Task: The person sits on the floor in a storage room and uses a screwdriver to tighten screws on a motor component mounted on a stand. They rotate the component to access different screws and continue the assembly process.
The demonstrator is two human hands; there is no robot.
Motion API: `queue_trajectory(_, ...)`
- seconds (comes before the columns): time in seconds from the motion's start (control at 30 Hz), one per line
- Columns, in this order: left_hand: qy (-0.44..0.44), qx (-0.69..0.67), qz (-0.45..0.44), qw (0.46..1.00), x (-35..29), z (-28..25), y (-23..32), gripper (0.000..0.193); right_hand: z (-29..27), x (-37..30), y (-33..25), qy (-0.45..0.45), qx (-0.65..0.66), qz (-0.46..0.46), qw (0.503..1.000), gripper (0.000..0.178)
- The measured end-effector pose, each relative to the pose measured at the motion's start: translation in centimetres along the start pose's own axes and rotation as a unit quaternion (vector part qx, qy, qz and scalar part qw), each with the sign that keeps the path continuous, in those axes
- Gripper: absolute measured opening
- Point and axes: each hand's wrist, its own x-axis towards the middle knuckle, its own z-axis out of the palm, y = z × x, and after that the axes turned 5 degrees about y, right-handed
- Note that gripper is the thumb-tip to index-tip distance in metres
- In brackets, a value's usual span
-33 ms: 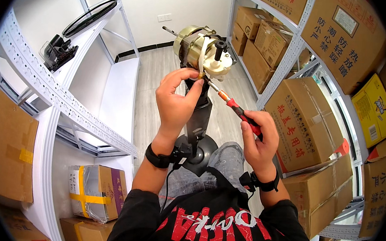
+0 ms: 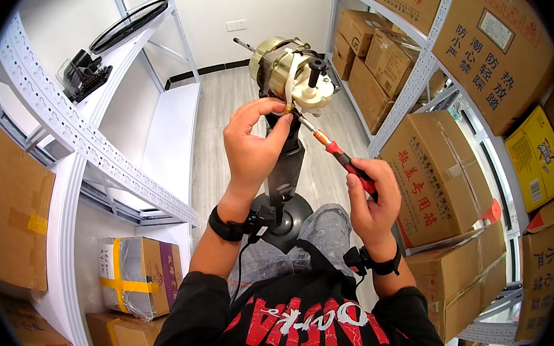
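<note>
A fan motor point(image 2: 277, 69) with a metal body and a cream-coloured gearbox point(image 2: 314, 95) sits on top of a black stand point(image 2: 285, 170). A black knob point(image 2: 315, 70) rises from the gearbox, and a white sleeve point(image 2: 292, 76) runs down the motor's side. My left hand point(image 2: 257, 136) pinches at the sleeve's lower end, by a small amber-brown spot; what lies between the fingertips is too small to make out. In my right hand point(image 2: 377, 194) is a red and black screwdriver point(image 2: 341, 156), its shaft slanting up to the underside of the gearbox. The tip is hidden there.
The stand's round black base point(image 2: 296, 215) rests on the floor by my legs. White shelving point(image 2: 170, 125) on the left holds a racket point(image 2: 129, 25) and a dark clear-covered device point(image 2: 83, 76). Cardboard boxes point(image 2: 442, 179) crowd the right-hand racks, beside a yellow package point(image 2: 536, 157).
</note>
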Motion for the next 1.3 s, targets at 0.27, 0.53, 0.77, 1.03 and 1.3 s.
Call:
queue_trajectory(0.27, -0.017, -0.092, -0.069, 0.993, 0.0, 0.0, 0.1, 0.023, -0.1, -0.3, 0.1, 0.006, 0.009, 0.033, 0.999, 0.023)
queue_trajectory(0.53, -0.056, -0.150, -0.145, 0.976, 0.6, -0.5, 0.2, 0.023, 0.0, -0.8, 0.5, 0.010, 0.043, 0.080, 0.996, 0.022)
queue_trajectory(0.77, -0.072, -0.117, -0.125, 0.983, 1.2, -0.6, 0.8, 0.016, 0.0, -0.9, 0.8, 0.010, 0.071, 0.095, 0.993, 0.022)
queue_trajectory(1.03, -0.038, -0.078, -0.086, 0.993, 0.9, -0.5, 1.1, 0.013, -0.1, -0.7, 0.9, 0.009, 0.066, 0.093, 0.993, 0.022)
queue_trajectory(1.3, -0.059, -0.192, -0.128, 0.971, 1.0, -0.5, -0.1, 0.034, 0.1, -0.8, 0.7, 0.013, 0.079, 0.096, 0.992, 0.021)
